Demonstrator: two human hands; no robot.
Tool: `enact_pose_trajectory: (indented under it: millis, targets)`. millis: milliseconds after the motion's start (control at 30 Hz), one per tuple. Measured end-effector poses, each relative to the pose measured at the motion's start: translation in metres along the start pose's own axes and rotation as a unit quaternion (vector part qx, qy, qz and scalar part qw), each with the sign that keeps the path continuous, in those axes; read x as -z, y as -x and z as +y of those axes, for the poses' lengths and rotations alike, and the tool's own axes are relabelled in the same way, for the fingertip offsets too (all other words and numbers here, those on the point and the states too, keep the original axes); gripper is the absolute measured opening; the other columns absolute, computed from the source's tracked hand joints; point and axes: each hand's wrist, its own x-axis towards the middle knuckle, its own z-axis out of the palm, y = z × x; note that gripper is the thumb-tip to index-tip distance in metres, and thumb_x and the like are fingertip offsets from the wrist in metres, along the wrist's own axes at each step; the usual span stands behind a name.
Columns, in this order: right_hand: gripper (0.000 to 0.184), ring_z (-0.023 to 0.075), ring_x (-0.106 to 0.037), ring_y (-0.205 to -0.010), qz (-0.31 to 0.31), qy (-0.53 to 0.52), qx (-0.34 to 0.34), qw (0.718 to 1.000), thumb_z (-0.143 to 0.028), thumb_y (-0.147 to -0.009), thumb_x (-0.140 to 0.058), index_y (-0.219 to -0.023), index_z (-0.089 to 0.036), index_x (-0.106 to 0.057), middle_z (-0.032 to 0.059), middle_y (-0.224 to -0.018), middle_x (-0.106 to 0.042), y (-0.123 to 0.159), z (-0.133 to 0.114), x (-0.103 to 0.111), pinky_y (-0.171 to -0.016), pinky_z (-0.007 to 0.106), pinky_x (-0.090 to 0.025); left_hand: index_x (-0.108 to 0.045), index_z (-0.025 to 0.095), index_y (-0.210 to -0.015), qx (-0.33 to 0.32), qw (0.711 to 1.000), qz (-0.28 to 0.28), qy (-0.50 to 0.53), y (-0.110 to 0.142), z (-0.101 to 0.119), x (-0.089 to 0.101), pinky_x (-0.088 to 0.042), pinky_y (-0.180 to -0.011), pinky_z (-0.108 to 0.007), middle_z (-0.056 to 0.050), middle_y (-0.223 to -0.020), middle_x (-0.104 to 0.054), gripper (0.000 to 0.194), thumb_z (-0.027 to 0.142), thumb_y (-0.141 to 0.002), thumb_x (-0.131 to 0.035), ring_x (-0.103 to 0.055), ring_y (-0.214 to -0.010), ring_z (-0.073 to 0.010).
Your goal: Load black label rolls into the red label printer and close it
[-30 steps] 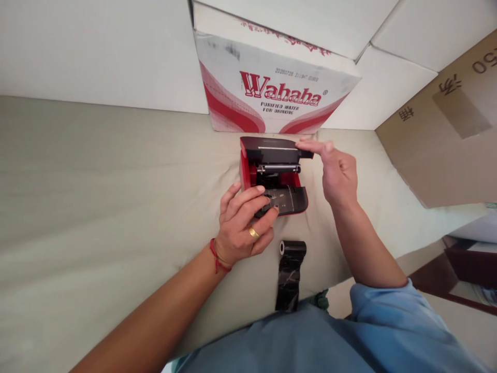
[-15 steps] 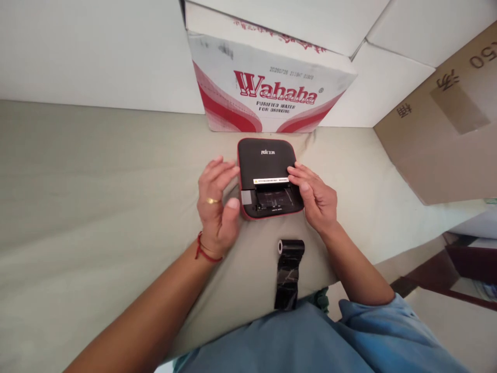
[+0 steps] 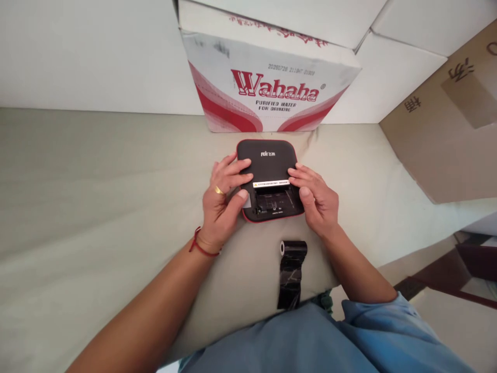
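Note:
A flat black printer (image 3: 267, 163) with a red rim lies on the cloth, a white warning strip across its top and a dark recess holding black film at its near side. My left hand (image 3: 223, 199) grips its left edge, fingertips on the top face and thumb by the grey patch at the near left corner. On the other side my right hand (image 3: 319, 199) holds the right edge, fingers bent over the rim and thumb near the recess. Closer to my body, a roll of black ribbon (image 3: 294, 248) lies partly unrolled, touched by neither hand.
A white and red water carton (image 3: 275, 93) stands right behind the printer. White boxes (image 3: 89, 57) line the back, and a brown cardboard box (image 3: 446, 150) is at the right. Pale green cloth (image 3: 97, 171) covers the surface.
My left hand has moved right and closed onto the printer's left edge, its fingers now on the top. The right hand stays at the right edge. The view has shifted slightly.

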Motion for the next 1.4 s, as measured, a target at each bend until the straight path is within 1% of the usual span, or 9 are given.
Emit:
enact_pose_trajectory:
  millis: [100,233,333,400,600,1100,1200,1300,1400]
  targets:
    - [0.047,0.0338,-0.074,-0.142,0.003,0.023,0.039,0.999,-0.049,-0.114,-0.043,-0.127,-0.034,-0.086,0.0070,-0.140,-0.086,0.009,-0.004,0.001,-0.127,0.066,-0.054,-0.079,0.036,-0.128,0.034,0.996,-0.013,0.083,0.000,-0.005,-0.002,-0.033,-0.144,-0.066,-0.003,-0.162,-0.071,0.029,0.052,-0.106,-0.071,-0.050,-0.169,-0.0344]
    - [0.049,0.0375,-0.076,-0.120,0.011,0.062,0.143,0.988,-0.057,-0.110,-0.045,-0.116,-0.038,-0.090,0.0059,-0.124,-0.090,0.027,-0.005,0.002,-0.109,0.066,-0.060,-0.058,0.043,-0.161,0.088,0.982,-0.024,0.163,0.003,-0.015,-0.008,-0.038,-0.143,-0.061,-0.003,-0.185,-0.045,0.070,0.068,-0.098,-0.074,-0.039,-0.175,-0.0377]
    - [0.043,0.0344,-0.075,-0.100,0.003,0.089,0.172,0.981,-0.051,-0.108,-0.051,-0.117,-0.039,-0.091,0.0049,-0.112,-0.092,0.032,-0.006,0.002,-0.093,0.059,-0.061,-0.032,0.050,-0.176,0.125,0.969,-0.042,0.210,0.006,-0.022,-0.010,-0.030,-0.148,-0.055,0.003,-0.193,-0.029,0.098,0.071,-0.092,-0.078,-0.026,-0.181,-0.0347]
    - [0.038,0.0306,-0.074,-0.092,0.017,0.083,0.194,0.977,-0.042,-0.108,-0.055,-0.123,-0.037,-0.089,0.0038,-0.112,-0.092,0.031,-0.007,0.001,-0.087,0.055,-0.060,-0.027,0.052,-0.177,0.157,0.953,-0.055,0.254,0.007,-0.023,-0.010,-0.022,-0.151,-0.053,0.006,-0.195,-0.024,0.106,0.067,-0.089,-0.083,-0.017,-0.184,-0.0326]
    - [0.033,0.0251,-0.075,-0.090,0.049,0.037,0.234,0.970,-0.025,-0.111,-0.054,-0.128,-0.025,-0.082,0.0056,-0.111,-0.092,0.021,-0.013,-0.003,-0.079,0.047,-0.056,-0.032,0.057,-0.175,0.233,0.908,-0.051,0.344,0.004,-0.016,-0.004,-0.006,-0.153,-0.052,0.012,-0.194,-0.024,0.115,0.050,-0.080,-0.096,-0.003,-0.186,-0.0308]
    - [0.032,0.0294,-0.077,-0.104,0.023,-0.007,0.250,0.968,-0.025,-0.109,-0.060,-0.130,-0.023,-0.084,0.0091,-0.109,-0.091,0.014,-0.015,0.003,-0.086,0.048,-0.067,-0.025,0.056,-0.177,0.143,0.956,-0.083,0.241,0.008,-0.037,-0.001,-0.009,-0.153,-0.057,0.008,-0.197,-0.014,0.110,0.060,-0.089,-0.092,0.001,-0.185,-0.0332]
    - [0.030,0.0281,-0.082,-0.104,-0.029,-0.037,0.193,0.980,-0.024,-0.112,-0.057,-0.116,-0.023,-0.086,0.0109,-0.108,-0.090,-0.002,-0.023,0.015,-0.091,0.047,-0.067,-0.029,0.051,-0.177,0.128,0.958,-0.080,0.243,0.008,-0.041,-0.004,-0.013,-0.151,-0.061,0.001,-0.193,-0.026,0.108,0.065,-0.089,-0.090,-0.013,-0.184,-0.0379]
    - [0.026,0.0238,-0.083,-0.098,-0.095,-0.006,0.058,0.994,-0.027,-0.112,-0.061,-0.104,-0.023,-0.085,0.0086,-0.108,-0.090,-0.031,-0.030,0.027,-0.091,0.040,-0.065,-0.032,0.048,-0.177,0.124,0.955,-0.087,0.254,0.006,-0.040,-0.007,-0.025,-0.148,-0.062,-0.002,-0.191,-0.032,0.104,0.067,-0.090,-0.087,-0.025,-0.180,-0.0393]
    - [0.021,0.0225,-0.082,-0.093,-0.215,0.080,-0.051,0.972,-0.026,-0.108,-0.064,-0.110,-0.023,-0.085,0.0052,-0.106,-0.089,-0.067,-0.036,0.030,-0.086,0.035,-0.060,-0.036,0.045,-0.175,0.130,0.952,-0.086,0.262,0.005,-0.036,-0.009,-0.033,-0.146,-0.060,-0.003,-0.188,-0.038,0.099,0.068,-0.092,-0.084,-0.034,-0.176,-0.0389]
